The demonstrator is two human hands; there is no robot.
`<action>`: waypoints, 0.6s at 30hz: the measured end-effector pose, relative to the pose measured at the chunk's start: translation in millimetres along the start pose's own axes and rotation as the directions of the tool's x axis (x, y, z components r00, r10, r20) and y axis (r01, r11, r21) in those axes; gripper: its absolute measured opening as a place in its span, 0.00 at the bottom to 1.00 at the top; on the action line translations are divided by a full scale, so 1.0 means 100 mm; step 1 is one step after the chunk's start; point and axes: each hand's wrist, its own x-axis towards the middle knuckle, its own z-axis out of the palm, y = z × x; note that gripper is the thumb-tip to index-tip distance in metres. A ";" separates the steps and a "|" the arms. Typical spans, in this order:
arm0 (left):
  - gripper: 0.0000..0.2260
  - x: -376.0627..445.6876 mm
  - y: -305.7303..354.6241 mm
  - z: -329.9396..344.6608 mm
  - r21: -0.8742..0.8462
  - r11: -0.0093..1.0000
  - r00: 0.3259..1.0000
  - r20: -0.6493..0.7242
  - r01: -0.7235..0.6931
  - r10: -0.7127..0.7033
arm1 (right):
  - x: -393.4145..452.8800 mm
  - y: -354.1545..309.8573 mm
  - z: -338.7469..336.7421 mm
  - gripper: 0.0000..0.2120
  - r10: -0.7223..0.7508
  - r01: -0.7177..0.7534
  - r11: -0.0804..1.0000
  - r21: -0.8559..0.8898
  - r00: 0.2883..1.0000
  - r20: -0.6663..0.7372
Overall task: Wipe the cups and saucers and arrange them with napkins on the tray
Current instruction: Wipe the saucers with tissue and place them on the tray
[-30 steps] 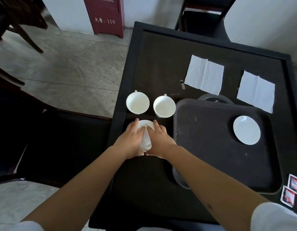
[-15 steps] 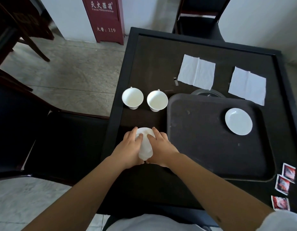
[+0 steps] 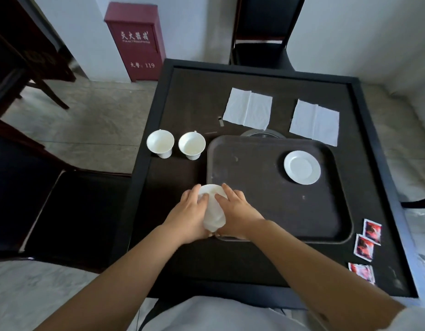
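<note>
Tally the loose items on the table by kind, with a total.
Cups: 2
Saucers: 2, one on the tray, one held in both hands with a cloth
Napkins: 2
Cloths: 1
Trays: 1
Red packets: 3
Total: 11

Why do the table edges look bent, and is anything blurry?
Head view: the wide-angle lens bows the table edges; soft, even light; the white saucer and cups look washed out; packets near the frame edge are smeared.
</note>
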 end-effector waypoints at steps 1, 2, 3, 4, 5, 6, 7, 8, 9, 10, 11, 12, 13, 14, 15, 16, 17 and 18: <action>0.45 0.02 0.09 0.00 0.001 1.000 1.000 -0.002 -0.008 0.008 | -0.06 0.07 -0.03 0.47 0.003 -0.003 1.000 0.000 1.000 -0.006; 0.45 0.05 0.17 0.00 0.000 1.000 1.000 -0.003 -0.015 0.015 | -0.11 0.15 -0.05 0.47 0.005 -0.005 1.000 0.004 1.000 -0.013; 0.44 0.08 0.26 -0.01 0.000 1.000 1.000 -0.004 -0.023 0.023 | -0.16 0.22 -0.08 0.46 0.006 -0.006 1.000 0.010 1.000 -0.021; 0.44 0.11 0.34 -0.01 0.003 0.999 0.999 -0.005 -0.032 0.033 | -0.20 0.29 -0.10 0.46 0.007 -0.007 1.000 0.016 1.000 -0.030; 0.44 0.14 0.42 -0.01 0.008 0.999 0.999 -0.006 -0.041 0.041 | -0.24 0.37 -0.13 0.46 0.009 -0.009 1.000 0.023 0.999 -0.037; 0.44 0.18 0.50 -0.01 0.010 0.999 0.999 -0.006 -0.046 0.046 | -0.28 0.44 -0.15 0.46 0.013 -0.012 1.000 0.028 0.999 -0.041; 0.44 0.22 0.57 -0.01 0.011 0.999 0.999 -0.004 -0.050 0.050 | -0.30 0.51 -0.18 0.46 0.017 -0.015 0.999 0.030 0.999 -0.045; 0.44 0.27 0.63 -0.01 0.014 0.999 0.999 -0.002 -0.052 0.052 | -0.32 0.59 -0.21 0.47 0.021 -0.020 0.999 0.029 0.998 -0.051; 0.44 0.32 0.69 -0.01 0.024 0.998 0.998 -0.001 -0.055 0.055 | -0.33 0.66 -0.23 0.47 0.025 -0.024 0.999 0.025 0.998 -0.056; 0.44 0.37 0.74 -0.01 0.037 0.998 0.998 0.000 -0.059 0.059 | -0.33 0.72 -0.26 0.46 0.028 -0.027 0.999 0.020 0.998 -0.059; 0.44 0.42 0.78 -0.01 0.049 0.997 0.998 0.002 -0.063 0.063 | -0.31 0.78 -0.28 0.47 0.033 -0.032 0.999 0.017 0.998 -0.058; 0.44 0.48 0.82 -0.02 0.056 0.996 0.998 0.007 -0.066 0.065 | -0.30 0.84 -0.30 0.47 0.041 -0.040 0.999 0.019 0.998 -0.050; 0.45 0.54 0.85 -0.02 0.059 0.996 0.998 0.013 -0.064 0.063 | -0.27 0.90 -0.33 0.48 0.048 -0.047 0.999 0.021 0.998 -0.038; 0.45 0.60 0.87 -0.02 0.063 0.996 0.998 0.019 -0.059 0.058 | -0.25 0.94 -0.35 0.49 0.051 -0.051 0.999 0.019 0.998 -0.026; 0.45 0.66 0.89 -0.02 0.068 0.996 0.998 0.023 -0.055 0.053 | -0.21 0.99 -0.38 0.49 0.052 -0.051 0.999 0.014 0.998 -0.020; 0.45 0.72 0.90 -0.02 0.071 0.996 0.998 0.025 -0.052 0.050 | -0.18 1.04 -0.40 0.49 0.052 -0.052 0.999 0.012 0.998 -0.019; 0.45 0.79 0.91 -0.03 0.074 0.996 0.998 0.029 -0.052 0.050 | -0.14 1.08 -0.43 0.49 0.053 -0.053 0.998 0.015 0.998 -0.020; 0.45 0.85 0.92 -0.04 0.078 0.996 0.998 0.031 -0.053 0.051 | -0.10 1.12 -0.45 0.49 0.055 -0.055 0.998 0.024 0.998 -0.021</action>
